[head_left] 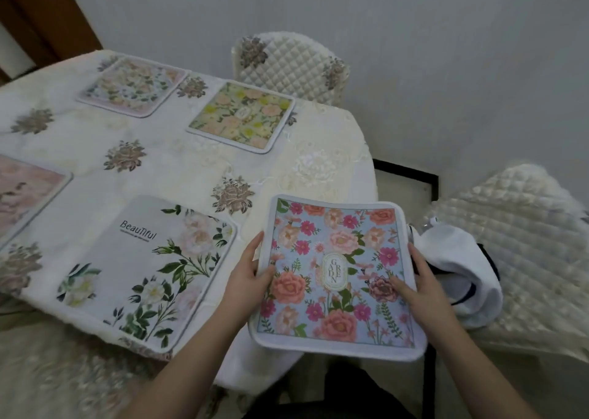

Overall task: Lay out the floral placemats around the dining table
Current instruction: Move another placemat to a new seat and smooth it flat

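The fingers (402, 286) of the right hand (424, 286) and of the left hand (251, 272) pinch the two side edges of the blue rectangular fabric placemat with pink and orange flowers (334, 278), thumbs on top. It hangs in the air over the near corner of the white embroidered tablecloth (178, 170), beside the white placemat with green leaves (149, 272). It seems light and soft, bending a little, so holding both edges keeps it flat.

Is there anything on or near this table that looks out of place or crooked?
Yes. A crumpled white cloth with dark trim lies bunched on the quilted chair at the right. The blue placemat is not laid down: both hands, left and right, hold it tilted over the table's corner.
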`<state>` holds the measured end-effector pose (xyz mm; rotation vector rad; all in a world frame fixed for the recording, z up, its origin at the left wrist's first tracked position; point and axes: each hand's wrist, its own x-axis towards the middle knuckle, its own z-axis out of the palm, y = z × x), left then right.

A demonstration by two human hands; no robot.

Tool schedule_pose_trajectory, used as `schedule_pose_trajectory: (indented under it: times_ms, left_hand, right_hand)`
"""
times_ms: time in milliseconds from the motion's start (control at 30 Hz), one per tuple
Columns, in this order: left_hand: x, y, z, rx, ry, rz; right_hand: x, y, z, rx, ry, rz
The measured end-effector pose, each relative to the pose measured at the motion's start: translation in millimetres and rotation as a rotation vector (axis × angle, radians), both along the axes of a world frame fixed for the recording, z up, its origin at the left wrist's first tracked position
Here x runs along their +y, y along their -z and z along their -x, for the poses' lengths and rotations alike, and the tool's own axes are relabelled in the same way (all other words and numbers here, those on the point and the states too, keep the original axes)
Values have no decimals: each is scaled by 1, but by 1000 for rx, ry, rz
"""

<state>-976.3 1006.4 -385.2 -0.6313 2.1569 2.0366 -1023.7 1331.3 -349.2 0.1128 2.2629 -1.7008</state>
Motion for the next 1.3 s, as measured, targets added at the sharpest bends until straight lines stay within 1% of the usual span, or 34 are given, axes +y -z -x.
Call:
schedule_pose_trajectory:
  times_ms: [167,300,367,500,667,833,1033,1100,1167,1300]
  left_hand:
    - [2,10,14,-45,-161,32]
    - [22,12,29,-100,-354,63]
    - [32,12,36,-120,-449,49]
    - [47,12,57,-187,-610,21]
    - [59,22,80,-260,-742,-94]
    - [77,32,93,-271,-828,-171]
    - [91,41,95,-329,-887,-231]
    - [95,45,93,-351,-904,-205]
    - [98,48,89,-378,-907,-133]
    - [97,51,85,-404,-873,-35]
  right_hand:
    - [-14,24,70,-42,-138,-51]
    - [-29,38,138,-32,-307,-121]
    - [-35,41,170,-14,-396,-144]
    - [-49,47,229,-51,-537,-123]
    - [-68,49,283,-6,-683,-244]
    - [-89,48,331,50,-819,-386]
    - [-115,55,361,99,-947,-386]
    - [-123,58,364,134,-973,-422]
    - [-130,61,366,148,-986,-458]
    - [-141,67,371,180,-996,-521]
